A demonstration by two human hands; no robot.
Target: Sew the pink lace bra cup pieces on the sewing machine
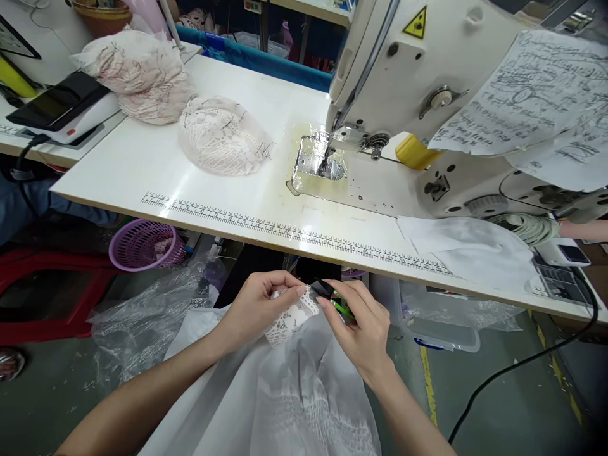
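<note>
My left hand (266, 307) pinches the edge of a white lace piece (291, 320) above my lap. In my right hand (358, 320) are small thread snips (339, 304) with green handles and dark blades, their tips close to the lace edge. The lace joins, or lies on, a sheer white garment (304, 392) with gathered stitching that spreads over my lap. My fingers partly hide the snips and the lace edge.
A sewing machine (380, 82) stands on the white table (228, 199). Lace pieces (223, 136) and a bundled lace pile (142, 76) lie to its left, white fabric (470, 247) to its right. Below are a purple basket (145, 244), a red stool (52, 278) and a clear bin (441, 323).
</note>
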